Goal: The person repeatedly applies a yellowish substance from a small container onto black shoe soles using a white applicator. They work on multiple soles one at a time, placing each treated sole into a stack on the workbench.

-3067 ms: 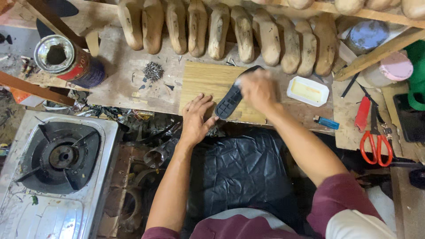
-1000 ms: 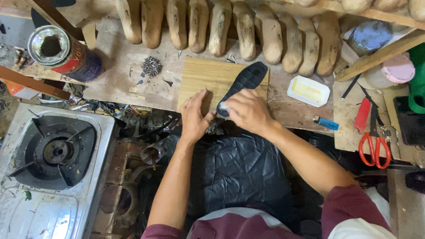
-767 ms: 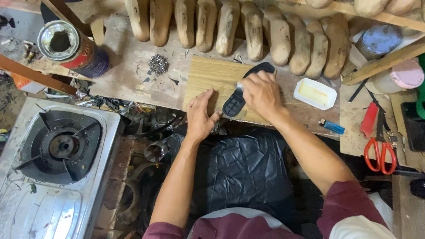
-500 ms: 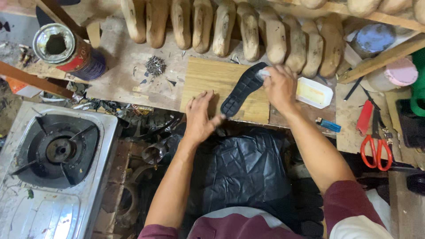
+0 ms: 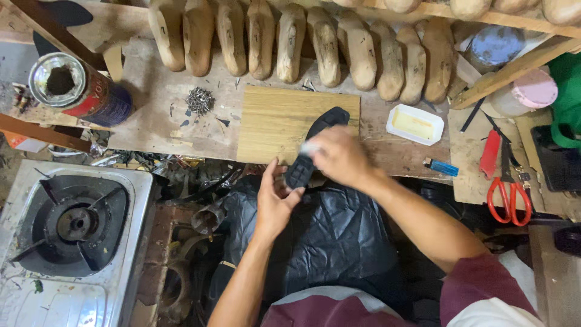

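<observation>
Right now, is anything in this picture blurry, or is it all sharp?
In the head view, the right hand is smeared by motion blur, and the pale thing at its fingertips is too blurred to name. The left hand, the black sole, the wooden board and the red scissors look sharp. Light is soft and even, with no strong glare.

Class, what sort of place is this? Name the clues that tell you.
Probably a shoemaker's workshop: wooden shoe lasts line the bench, the hands work a black shoe sole on a wooden board, and small nails lie nearby.
</observation>
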Motion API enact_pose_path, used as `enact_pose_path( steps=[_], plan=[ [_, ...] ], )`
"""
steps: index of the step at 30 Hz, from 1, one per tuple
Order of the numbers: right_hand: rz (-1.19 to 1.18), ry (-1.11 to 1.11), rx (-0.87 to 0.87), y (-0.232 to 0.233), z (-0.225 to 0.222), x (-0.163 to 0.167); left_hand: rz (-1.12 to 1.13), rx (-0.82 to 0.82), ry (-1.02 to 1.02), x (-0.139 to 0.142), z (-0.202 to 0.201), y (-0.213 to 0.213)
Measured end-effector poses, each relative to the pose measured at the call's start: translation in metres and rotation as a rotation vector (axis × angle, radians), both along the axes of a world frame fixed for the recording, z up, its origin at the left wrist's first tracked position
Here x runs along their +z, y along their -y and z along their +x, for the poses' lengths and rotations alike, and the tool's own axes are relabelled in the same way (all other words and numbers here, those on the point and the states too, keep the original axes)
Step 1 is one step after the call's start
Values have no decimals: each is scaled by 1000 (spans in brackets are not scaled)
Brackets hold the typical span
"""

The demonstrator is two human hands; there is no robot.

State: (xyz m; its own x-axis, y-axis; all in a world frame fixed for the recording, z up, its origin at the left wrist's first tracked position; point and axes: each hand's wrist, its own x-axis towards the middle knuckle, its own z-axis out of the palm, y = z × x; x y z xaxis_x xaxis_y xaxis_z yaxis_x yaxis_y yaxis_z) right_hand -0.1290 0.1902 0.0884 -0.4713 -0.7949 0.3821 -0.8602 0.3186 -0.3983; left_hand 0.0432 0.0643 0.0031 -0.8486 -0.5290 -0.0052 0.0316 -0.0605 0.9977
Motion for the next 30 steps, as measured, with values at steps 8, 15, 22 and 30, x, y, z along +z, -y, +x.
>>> enact_pose_path(
  steps=[8, 15, 22, 30],
  plan=[
    [65, -198, -258, 5, -60, -6, 587, -17, -54, -43, 4, 4],
    [27, -225, -241, -26, -56, -6, 586, -8, -38, -47, 1, 0],
    [-6, 10, -78, -35, 21, -22, 534, -39, -33, -44, 1, -7],
    [-672, 1051, -543, -94, 54, -69, 523, -168, -32, -36, 8, -34]
  ],
)
